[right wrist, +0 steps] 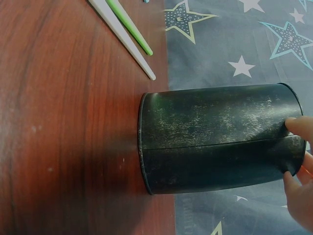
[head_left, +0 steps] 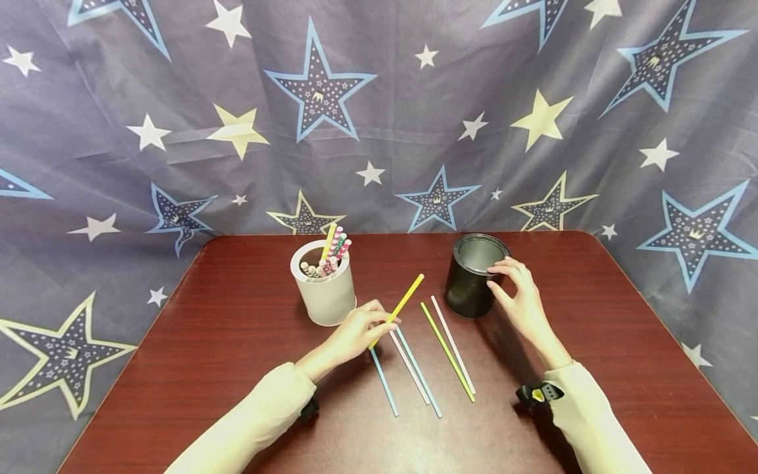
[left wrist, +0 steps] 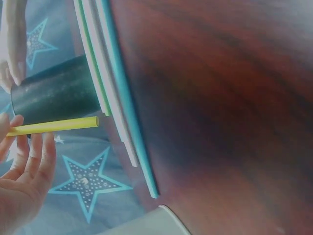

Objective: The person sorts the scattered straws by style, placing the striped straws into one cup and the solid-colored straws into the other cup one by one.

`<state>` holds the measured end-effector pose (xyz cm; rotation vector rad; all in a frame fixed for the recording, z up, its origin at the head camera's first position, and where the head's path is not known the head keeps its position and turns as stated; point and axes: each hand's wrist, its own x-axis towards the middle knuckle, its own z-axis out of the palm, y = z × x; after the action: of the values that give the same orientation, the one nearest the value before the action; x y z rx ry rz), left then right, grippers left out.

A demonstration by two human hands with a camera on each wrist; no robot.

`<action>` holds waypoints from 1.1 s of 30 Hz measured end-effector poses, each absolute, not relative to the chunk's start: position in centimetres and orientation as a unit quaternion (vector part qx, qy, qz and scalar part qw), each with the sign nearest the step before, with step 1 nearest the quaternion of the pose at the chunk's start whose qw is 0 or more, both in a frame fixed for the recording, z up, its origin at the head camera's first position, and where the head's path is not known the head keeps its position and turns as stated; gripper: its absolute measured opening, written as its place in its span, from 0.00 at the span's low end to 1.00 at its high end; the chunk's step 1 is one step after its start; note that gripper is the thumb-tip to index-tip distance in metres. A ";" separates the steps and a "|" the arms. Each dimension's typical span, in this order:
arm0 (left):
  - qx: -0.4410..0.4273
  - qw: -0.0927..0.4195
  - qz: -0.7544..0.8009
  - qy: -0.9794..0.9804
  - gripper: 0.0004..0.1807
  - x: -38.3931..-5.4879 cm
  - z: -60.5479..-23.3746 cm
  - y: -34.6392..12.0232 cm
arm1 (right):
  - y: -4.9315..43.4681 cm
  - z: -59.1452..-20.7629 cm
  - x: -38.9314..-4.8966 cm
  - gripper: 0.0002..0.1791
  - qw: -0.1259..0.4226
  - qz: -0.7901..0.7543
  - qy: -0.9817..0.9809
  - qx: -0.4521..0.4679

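Note:
My left hand point(head_left: 355, 329) pinches a yellow straw point(head_left: 408, 294) between thumb and fingers, tilted above the table; the left wrist view shows the straw point(left wrist: 58, 126) jutting past the fingertips. My right hand point(head_left: 521, 303) holds the rim and upper side of a black can point(head_left: 468, 289), which stands upright. In the right wrist view, fingertips press the upper end of the can point(right wrist: 220, 142). Between the hands lie loose straws: a blue straw point(head_left: 385, 383), a pink straw point(head_left: 410, 367), another blue straw point(head_left: 419, 373), a green straw point(head_left: 448, 352) and a pale pink straw point(head_left: 453, 346).
A white can point(head_left: 328, 299) stands at the back left, just beyond the left hand, with several patterned and coloured straws point(head_left: 335, 243) in it. The reddish-brown table point(head_left: 195, 368) ends at a star-printed cloth point(head_left: 379, 118) behind.

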<state>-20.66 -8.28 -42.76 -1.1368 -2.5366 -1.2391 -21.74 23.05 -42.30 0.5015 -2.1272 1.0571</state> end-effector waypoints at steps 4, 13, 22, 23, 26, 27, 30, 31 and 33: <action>-0.366 0.052 -0.415 -0.831 0.08 -21.1 -42.2 -7.5 | 23.0 -42.4 -21.7 0.15 0.351 0.407 -0.821 0.193; -0.352 0.107 -0.465 -0.805 0.10 -22.3 -40.9 -5.4 | 23.0 -42.5 -21.7 0.15 0.355 0.407 -0.820 0.190; -0.309 0.113 -0.495 -0.804 0.12 -23.4 -39.1 -3.8 | 23.0 -42.5 -21.7 0.15 0.357 0.405 -0.820 0.191; -0.304 0.114 -0.496 -0.805 0.13 -23.4 -38.9 -3.6 | 23.0 -42.5 -21.7 0.15 0.356 0.406 -0.820 0.192; -0.292 0.115 -0.508 -0.802 0.13 -23.6 -38.3 -3.1 | 23.0 -42.5 -21.7 0.15 0.356 0.406 -0.819 0.192; -0.289 0.115 -0.513 -0.800 0.13 -23.7 -38.1 -2.9 | 23.0 -42.5 -21.7 0.15 0.356 0.406 -0.819 0.192; -0.280 0.115 -0.532 -0.791 0.12 -24.0 -37.6 -2.3 | 23.0 -42.6 -21.8 0.16 0.356 0.406 -0.819 0.192; -0.276 0.117 -0.539 -0.787 0.12 -24.1 -37.5 -2.1 | 23.0 -42.6 -21.8 0.15 0.356 0.406 -0.820 0.191; -0.272 0.119 -0.553 -0.779 0.12 -24.3 -37.2 -1.6 | 23.0 -42.6 -21.8 0.15 0.356 0.407 -0.819 0.191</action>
<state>-24.34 -1.64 -37.23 -0.7948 -2.2765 -1.6161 -21.77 23.01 -42.59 0.4921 -2.1166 1.0519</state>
